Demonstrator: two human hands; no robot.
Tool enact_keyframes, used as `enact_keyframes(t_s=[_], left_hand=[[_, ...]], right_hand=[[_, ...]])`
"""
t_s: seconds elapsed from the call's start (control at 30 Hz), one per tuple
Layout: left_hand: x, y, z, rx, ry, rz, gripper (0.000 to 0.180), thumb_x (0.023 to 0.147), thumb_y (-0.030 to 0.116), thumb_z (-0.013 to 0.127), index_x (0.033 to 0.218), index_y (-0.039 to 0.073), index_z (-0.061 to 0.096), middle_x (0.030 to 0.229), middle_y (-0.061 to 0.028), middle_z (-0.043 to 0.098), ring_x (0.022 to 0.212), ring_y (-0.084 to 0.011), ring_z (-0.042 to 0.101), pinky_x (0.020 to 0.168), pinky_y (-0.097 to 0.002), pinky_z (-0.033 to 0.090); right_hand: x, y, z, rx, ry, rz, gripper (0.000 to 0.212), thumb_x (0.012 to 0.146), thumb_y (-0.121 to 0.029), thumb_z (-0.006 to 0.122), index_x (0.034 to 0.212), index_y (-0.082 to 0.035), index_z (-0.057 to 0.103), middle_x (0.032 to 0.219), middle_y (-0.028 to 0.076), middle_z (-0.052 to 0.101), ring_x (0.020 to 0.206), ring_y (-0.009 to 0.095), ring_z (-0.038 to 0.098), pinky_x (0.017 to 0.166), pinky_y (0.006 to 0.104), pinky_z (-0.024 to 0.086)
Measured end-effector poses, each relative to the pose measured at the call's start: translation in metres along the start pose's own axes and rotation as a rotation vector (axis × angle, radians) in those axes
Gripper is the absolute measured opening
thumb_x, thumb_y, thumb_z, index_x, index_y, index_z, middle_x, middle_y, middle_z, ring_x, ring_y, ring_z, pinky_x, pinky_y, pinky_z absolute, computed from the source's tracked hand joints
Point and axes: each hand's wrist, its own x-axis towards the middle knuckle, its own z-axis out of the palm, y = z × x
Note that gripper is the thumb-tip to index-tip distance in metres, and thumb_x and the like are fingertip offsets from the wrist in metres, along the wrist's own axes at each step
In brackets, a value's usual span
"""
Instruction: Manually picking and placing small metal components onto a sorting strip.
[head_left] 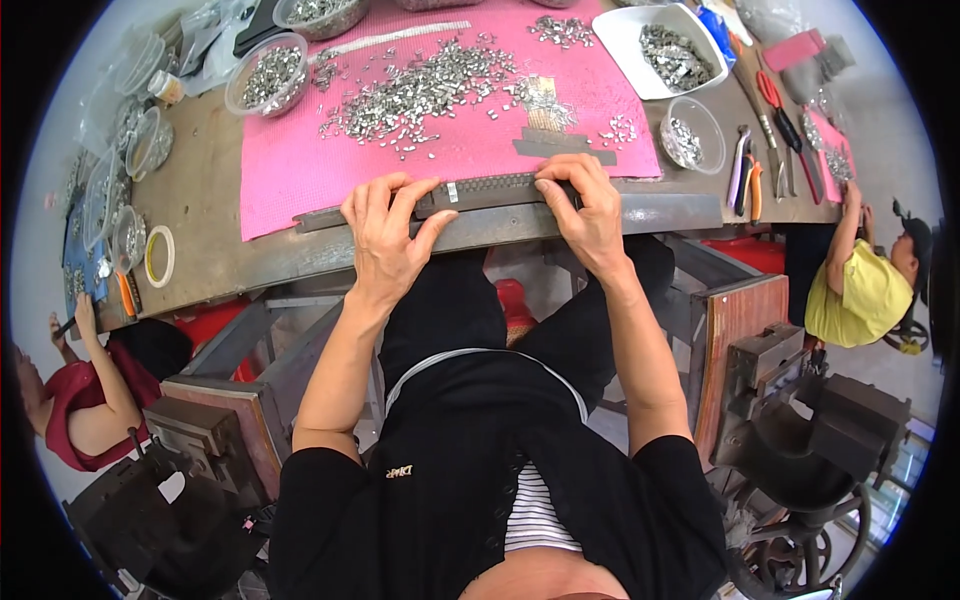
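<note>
At the table's near edge lies a long dark metal bar with a row of small slots or pieces along its top and a pale mark near its left part. My left hand grips its left part, fingertips on top and thumb in front. My right hand holds the right end, its thumb pressed against the bar and the fingers curled behind. Beyond the bar, a pink mat carries a wide spread of small shiny metal pieces. Grey tape strips lie on the mat just past my right hand.
A clear tub of metal pieces stands at left. At right are a white tray, a small clear tub and pliers. A tape roll lies at far left. Two people work on either side.
</note>
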Motion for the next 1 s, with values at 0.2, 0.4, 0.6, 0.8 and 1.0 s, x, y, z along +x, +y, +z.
enact_keyframes(t_s=[0.2, 0.4, 0.6, 0.8, 1.0], left_hand=[[-0.002, 0.0, -0.002, 0.003, -0.003, -0.011, 0.045, 0.076, 0.03, 0.086, 0.116, 0.014, 0.072, 0.11, -0.0057, 0.061, 0.104, -0.0256, 0.056, 0.095, -0.0422, 0.037], [-0.003, 0.0, -0.001, -0.008, -0.008, -0.018, 0.045, 0.077, 0.031, 0.086, 0.116, 0.013, 0.072, 0.11, -0.0063, 0.061, 0.105, -0.0259, 0.056, 0.095, -0.0422, 0.037], [-0.001, -0.001, -0.001, -0.01, -0.006, -0.011, 0.046, 0.077, 0.031, 0.086, 0.116, 0.013, 0.072, 0.11, -0.0063, 0.061, 0.105, -0.026, 0.056, 0.095, -0.0423, 0.037], [0.0, 0.001, -0.007, -0.046, -0.021, -0.019, 0.046, 0.077, 0.031, 0.086, 0.116, 0.011, 0.071, 0.11, -0.0066, 0.062, 0.105, -0.0265, 0.057, 0.095, -0.0424, 0.037], [0.029, -0.022, -0.032, -0.041, -0.018, -0.214, 0.019, 0.087, 0.026, 0.078, 0.097, 0.011, 0.074, 0.093, -0.001, 0.069, 0.094, -0.0225, 0.058, 0.095, -0.0413, 0.037]], right_hand=[[-0.002, -0.002, 0.007, -0.023, 0.039, 0.029, 0.008, 0.086, -0.003, 0.076, 0.092, -0.002, 0.071, 0.097, 0.008, 0.071, 0.091, 0.024, 0.065, 0.085, 0.0354, 0.049], [-0.004, -0.003, 0.004, -0.014, 0.034, 0.048, 0.009, 0.086, -0.003, 0.076, 0.094, -0.002, 0.072, 0.097, 0.008, 0.072, 0.092, 0.023, 0.065, 0.086, 0.034, 0.05], [-0.002, 0.003, -0.001, 0.273, 0.007, 0.214, 0.013, 0.085, -0.002, 0.076, 0.098, -0.002, 0.074, 0.1, 0.006, 0.074, 0.096, 0.02, 0.066, 0.086, 0.0333, 0.051], [0.0, -0.002, 0.006, 0.101, 0.047, 0.147, 0.012, 0.082, -0.002, 0.076, 0.093, -0.002, 0.072, 0.095, 0.009, 0.072, 0.091, 0.026, 0.065, 0.084, 0.0353, 0.049], [0.01, -0.013, -0.003, -0.328, -0.047, -0.169, 0.014, 0.084, -0.002, 0.074, 0.097, -0.006, 0.071, 0.094, 0.006, 0.069, 0.09, 0.027, 0.063, 0.087, 0.0395, 0.044]])
